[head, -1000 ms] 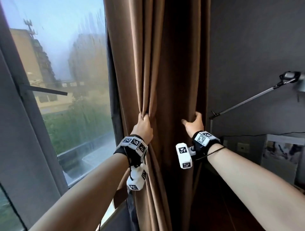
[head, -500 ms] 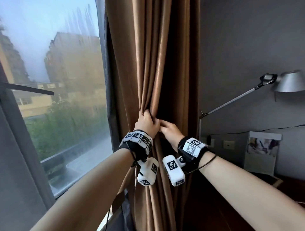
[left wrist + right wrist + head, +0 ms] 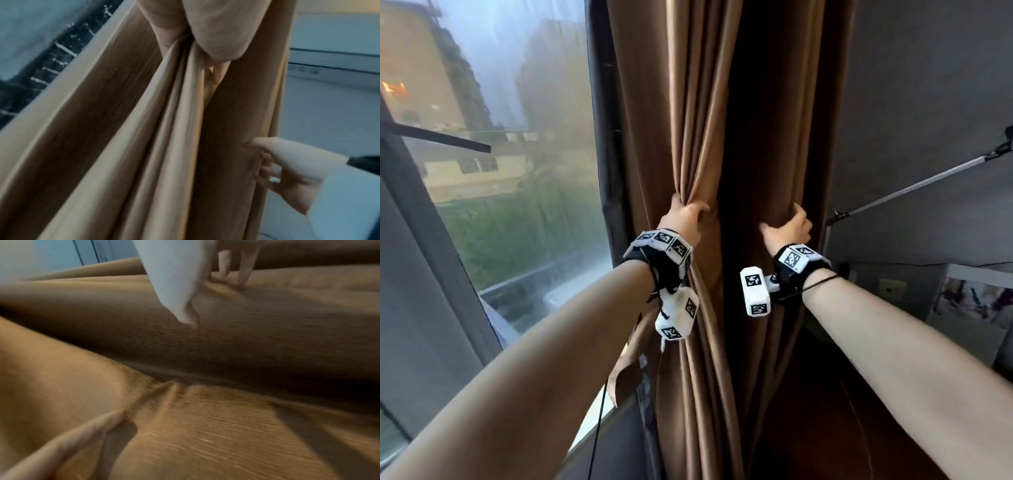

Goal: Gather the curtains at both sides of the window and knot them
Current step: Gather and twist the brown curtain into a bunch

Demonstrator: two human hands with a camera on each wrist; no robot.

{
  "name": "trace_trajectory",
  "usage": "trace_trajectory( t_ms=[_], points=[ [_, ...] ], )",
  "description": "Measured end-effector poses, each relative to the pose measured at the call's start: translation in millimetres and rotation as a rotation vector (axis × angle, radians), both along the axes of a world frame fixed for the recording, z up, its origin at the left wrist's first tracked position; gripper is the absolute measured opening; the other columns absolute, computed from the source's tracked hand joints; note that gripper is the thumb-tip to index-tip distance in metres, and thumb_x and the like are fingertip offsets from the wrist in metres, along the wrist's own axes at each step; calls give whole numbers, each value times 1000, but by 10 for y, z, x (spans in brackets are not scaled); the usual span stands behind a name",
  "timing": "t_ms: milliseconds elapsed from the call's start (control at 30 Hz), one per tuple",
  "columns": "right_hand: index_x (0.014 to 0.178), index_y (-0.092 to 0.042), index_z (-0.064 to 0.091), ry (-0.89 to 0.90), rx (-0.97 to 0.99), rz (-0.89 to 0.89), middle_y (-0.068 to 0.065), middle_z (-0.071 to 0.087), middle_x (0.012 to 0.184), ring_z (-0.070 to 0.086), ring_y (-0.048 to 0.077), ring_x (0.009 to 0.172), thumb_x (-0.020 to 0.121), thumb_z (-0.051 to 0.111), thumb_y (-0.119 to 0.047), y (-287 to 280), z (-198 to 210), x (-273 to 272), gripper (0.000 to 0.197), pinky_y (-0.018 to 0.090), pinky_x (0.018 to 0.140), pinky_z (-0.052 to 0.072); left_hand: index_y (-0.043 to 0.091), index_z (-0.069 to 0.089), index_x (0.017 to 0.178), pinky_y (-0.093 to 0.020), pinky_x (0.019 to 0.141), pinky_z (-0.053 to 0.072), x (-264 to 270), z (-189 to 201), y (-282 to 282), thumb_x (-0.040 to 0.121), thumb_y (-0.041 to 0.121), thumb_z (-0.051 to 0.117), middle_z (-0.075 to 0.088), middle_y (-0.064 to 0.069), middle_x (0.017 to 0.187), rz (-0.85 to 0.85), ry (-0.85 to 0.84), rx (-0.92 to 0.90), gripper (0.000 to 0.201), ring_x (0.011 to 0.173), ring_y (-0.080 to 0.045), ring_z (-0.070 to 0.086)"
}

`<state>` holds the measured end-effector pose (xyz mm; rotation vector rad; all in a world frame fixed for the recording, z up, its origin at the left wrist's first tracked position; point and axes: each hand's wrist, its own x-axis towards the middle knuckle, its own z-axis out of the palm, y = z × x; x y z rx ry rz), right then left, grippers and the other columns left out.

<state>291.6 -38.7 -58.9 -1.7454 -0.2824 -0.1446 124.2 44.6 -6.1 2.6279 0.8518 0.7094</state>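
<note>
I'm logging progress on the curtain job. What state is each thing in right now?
curtain: hanging, partly bunched into folds, not knotted.
left hand: grips a gathered bunch of curtain folds.
right hand: holds the curtain's outer edge, apart from the left hand.
window: uncovered, glass wet and misted.
lamp arm: slanting up along the wall.
</note>
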Motion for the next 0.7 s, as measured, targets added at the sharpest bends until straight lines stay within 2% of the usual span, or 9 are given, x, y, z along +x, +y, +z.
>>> trace_trajectory(
  t_ms=[67, 133, 200, 267, 367, 467, 533, 600, 700],
  points=[
    [132, -15, 47, -18, -5, 47, 14, 51, 135, 50, 33, 121, 79, 69, -19, 3, 33, 66, 58, 33, 99, 38, 27, 55, 125, -36, 99, 45, 74, -4, 39, 84, -2, 39, 35, -13, 139, 17, -28, -49, 52, 116, -37, 53],
    [116, -11, 62, -105, -39, 169, 15, 66, 115, 61, 28, 103, 84, 64, -18, 14, 49, 79, 33, 28, 84, 43, 23, 58, 123, -35, 102, 42, 156, -16, 54, 85, 1, 41, 40, -13, 136, 40, -80, -76, 47, 119, -35, 52],
    [106, -9, 67, -156, -3, 339, 15, 71, 101, 62, 21, 85, 85, 63, -13, 58, 38, -19, 22, 26, 74, 45, 17, 59, 122, -33, 105, 40, 270, -13, 11, 88, 6, 43, 42, -16, 137, 55, -128, -110, 40, 121, -36, 50],
    [106, -8, 67, -70, 114, 567, 11, 69, 92, 59, 16, 77, 86, 61, -5, 99, 28, -186, 21, 23, 73, 48, 7, 58, 121, -33, 103, 39, 403, -1, -98, 92, 23, 47, 41, -20, 137, 66, -163, -140, 35, 122, -37, 49],
    [93, -16, 64, 122, 234, 748, 7, 66, 82, 61, 20, 75, 90, 54, 0, 123, 35, -301, 19, 36, 79, 51, 0, 54, 117, -35, 97, 44, 564, -9, -262, 85, 56, 52, 36, -19, 140, 98, -142, -173, 65, 117, -38, 53],
    [87, -20, 66, 169, 202, 804, 5, 65, 79, 59, 17, 76, 89, 47, 2, 48, 46, -186, 29, 29, 74, 47, -3, 51, 115, -40, 90, 46, 650, -20, -274, 88, 36, 54, 36, -21, 137, 118, -90, -92, 47, 110, -43, 55],
    [97, -12, 70, -3, 164, 654, 9, 68, 95, 60, 19, 91, 86, 49, 3, -5, 59, -46, 29, 23, 85, 44, -4, 50, 116, -41, 89, 45, 654, -9, -257, 90, 22, 49, 37, -22, 136, 118, -56, -51, 37, 111, -44, 54],
    [113, -7, 64, -208, 91, 287, 13, 58, 121, 53, 25, 113, 81, 59, -3, -43, 65, 127, 32, 19, 96, 35, -4, 49, 114, -40, 88, 46, 635, -17, -246, 89, 17, 48, 38, -22, 135, 118, -56, -21, 33, 110, -44, 54],
    [130, -9, 46, -111, 82, -44, 14, 41, 139, 38, 32, 128, 74, 72, -17, -155, 68, 314, 62, 34, 107, 27, -4, 51, 110, -41, 87, 46, 590, -53, -225, 87, 16, 48, 40, -22, 134, 102, -76, -10, 30, 108, -45, 54]
  ],
)
